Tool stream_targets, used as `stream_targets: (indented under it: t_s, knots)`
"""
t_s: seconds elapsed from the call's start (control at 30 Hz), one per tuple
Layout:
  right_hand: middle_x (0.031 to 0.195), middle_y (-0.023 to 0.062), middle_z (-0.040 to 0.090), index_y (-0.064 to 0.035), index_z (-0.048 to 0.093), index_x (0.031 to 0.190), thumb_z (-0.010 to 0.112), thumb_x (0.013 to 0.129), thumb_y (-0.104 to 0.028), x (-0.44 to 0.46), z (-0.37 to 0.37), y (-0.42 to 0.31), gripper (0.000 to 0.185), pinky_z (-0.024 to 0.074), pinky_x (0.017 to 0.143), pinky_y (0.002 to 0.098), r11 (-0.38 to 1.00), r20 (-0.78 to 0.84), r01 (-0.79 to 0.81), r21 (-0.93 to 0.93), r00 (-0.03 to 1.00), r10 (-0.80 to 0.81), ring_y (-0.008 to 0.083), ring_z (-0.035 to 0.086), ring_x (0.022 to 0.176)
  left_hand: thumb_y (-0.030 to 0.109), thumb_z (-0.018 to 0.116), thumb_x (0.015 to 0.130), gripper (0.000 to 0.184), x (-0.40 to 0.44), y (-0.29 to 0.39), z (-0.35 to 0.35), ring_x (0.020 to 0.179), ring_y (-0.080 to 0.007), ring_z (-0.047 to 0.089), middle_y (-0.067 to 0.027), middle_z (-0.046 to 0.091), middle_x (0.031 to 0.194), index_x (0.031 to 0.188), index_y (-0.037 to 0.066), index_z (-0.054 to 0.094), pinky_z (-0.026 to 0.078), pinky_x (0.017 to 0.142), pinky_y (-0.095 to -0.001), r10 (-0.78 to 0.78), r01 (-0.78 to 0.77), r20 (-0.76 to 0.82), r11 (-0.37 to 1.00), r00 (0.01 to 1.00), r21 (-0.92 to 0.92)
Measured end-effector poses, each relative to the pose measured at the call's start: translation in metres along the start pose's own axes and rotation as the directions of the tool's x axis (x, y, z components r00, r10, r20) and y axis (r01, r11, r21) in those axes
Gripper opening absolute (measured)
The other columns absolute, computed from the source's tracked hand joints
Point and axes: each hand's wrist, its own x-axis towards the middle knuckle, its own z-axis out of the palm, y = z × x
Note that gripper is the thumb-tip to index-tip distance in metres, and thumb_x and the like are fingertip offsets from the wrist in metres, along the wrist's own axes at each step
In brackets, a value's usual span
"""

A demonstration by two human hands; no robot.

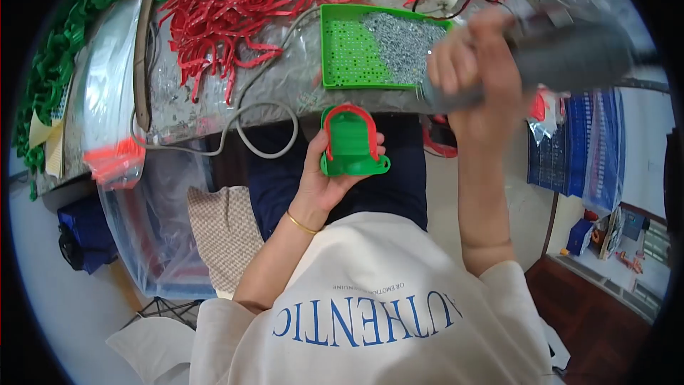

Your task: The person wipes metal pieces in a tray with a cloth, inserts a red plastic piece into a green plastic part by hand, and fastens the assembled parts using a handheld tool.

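My left hand (322,175) is wrapped round a green plastic part (349,144) with a red U-shaped strip (347,109) on it, in front of the table's edge. Up and to the right, my right hand (484,75) grips a dark cylindrical tool (563,57), blurred by motion, over the right end of a green tray (343,57). Small grey metal pieces (402,46) lie in the tray's right part. The tool's tip cannot be made out.
Heaped red strips (242,7) lie at the back, green parts (53,71) at the far left. A grey cable (246,110) loops over the front edge. Clear plastic sheets (114,100) lie left, beside a large plastic-lined bin (160,221). Blue packs (559,146) stand right.
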Motion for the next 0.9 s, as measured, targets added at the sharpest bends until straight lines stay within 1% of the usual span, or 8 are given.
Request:
stream_targets:
  t_s: [0.03,0.07,0.13,0.3,0.37,0.5,0.57,0.9]
  knots:
    - [0.063,-0.0014,0.046,-0.0034,0.055,0.097,0.063,0.092,-0.012,0.008,0.002,0.008,0.013,0.0388,0.050,0.0282,0.929,-0.076,0.094,-0.359,0.989,-0.129,0.0106,0.044,0.051,0.053,0.060,0.088,0.073,0.000,-0.001,0.005,0.115,-0.0372,0.059,-0.0254,0.054,0.131,0.140,0.003,0.043,0.051,0.096,-0.0504,-0.012,0.015,0.045,0.998,0.999,-0.059]
    - [0.063,-0.0014,0.046,-0.0034,0.055,0.097,0.063,0.092,-0.012,0.017,-0.001,0.020,0.013,0.0388,0.050,0.0282,0.927,-0.074,0.097,-0.363,0.988,-0.132,0.0106,0.044,0.051,0.054,0.060,0.088,0.075,0.002,0.000,0.009,0.115,-0.0381,0.059,-0.0265,0.053,0.131,0.140,0.003,0.043,0.051,0.096,-0.0502,-0.013,0.025,0.100,0.993,0.995,-0.115]
    - [0.064,0.0001,0.052,-0.0018,0.057,0.095,0.066,0.089,-0.009,0.024,-0.018,0.046,0.013,0.0428,0.053,0.0277,0.845,-0.139,0.091,-0.528,0.972,-0.191,0.0106,0.050,0.054,0.056,0.060,0.087,0.078,0.006,0.000,0.006,0.115,-0.0386,0.058,-0.0272,0.052,0.132,0.140,0.002,0.042,0.050,0.097,-0.0503,-0.020,0.044,0.147,0.986,0.989,-0.163]
    - [0.065,0.0024,0.058,0.0006,0.060,0.093,0.068,0.087,-0.007,0.020,-0.041,0.086,0.012,0.0456,0.055,0.0266,0.813,-0.188,0.060,-0.579,0.961,-0.205,0.0105,0.055,0.056,0.060,0.059,0.087,0.082,0.006,0.000,-0.006,0.117,-0.0386,0.056,-0.0276,0.050,0.134,0.141,0.002,0.040,0.048,0.099,-0.0506,-0.006,0.046,0.156,0.967,0.988,-0.251]
    - [0.065,0.0027,0.059,0.0010,0.060,0.093,0.068,0.088,-0.007,0.019,-0.042,0.092,0.012,0.0456,0.054,0.0262,0.798,-0.206,0.032,-0.602,0.959,-0.194,0.0104,0.055,0.055,0.059,0.063,0.084,0.087,0.006,0.003,-0.011,0.121,-0.0381,0.047,-0.0281,0.042,0.139,0.144,0.002,0.036,0.042,0.103,-0.0535,-0.024,0.070,0.155,0.952,0.988,-0.297]
    - [0.065,0.0025,0.060,0.0001,0.060,0.092,0.069,0.087,-0.006,0.019,-0.043,0.096,0.012,0.0461,0.054,0.0256,0.809,-0.228,0.036,-0.587,0.951,-0.208,0.0103,0.056,0.055,0.059,0.062,0.085,0.087,0.009,0.004,-0.014,0.121,-0.0380,0.047,-0.0279,0.041,0.139,0.144,0.002,0.035,0.042,0.103,-0.0538,-0.031,0.079,0.163,0.952,0.986,-0.295]
    - [0.065,0.0026,0.060,-0.0002,0.060,0.093,0.069,0.087,-0.006,0.019,-0.044,0.099,0.013,0.0463,0.054,0.0255,0.802,-0.231,0.020,-0.597,0.953,-0.196,0.0104,0.056,0.055,0.062,0.056,0.088,0.084,0.009,0.003,-0.010,0.118,-0.0393,0.055,-0.0281,0.049,0.135,0.142,-0.001,0.039,0.047,0.100,-0.0508,-0.011,0.046,0.136,0.964,0.991,-0.260]
    - [0.065,0.0033,0.059,-0.0003,0.059,0.094,0.068,0.088,-0.003,0.018,-0.051,0.107,0.011,0.0463,0.054,0.0257,0.802,-0.212,0.045,-0.596,0.954,-0.211,0.0109,0.056,0.055,0.065,0.054,0.088,0.087,0.009,0.005,-0.017,0.119,-0.0394,0.055,-0.0286,0.048,0.136,0.143,0.000,0.038,0.046,0.101,-0.0510,-0.015,0.060,0.169,0.963,0.985,-0.264]
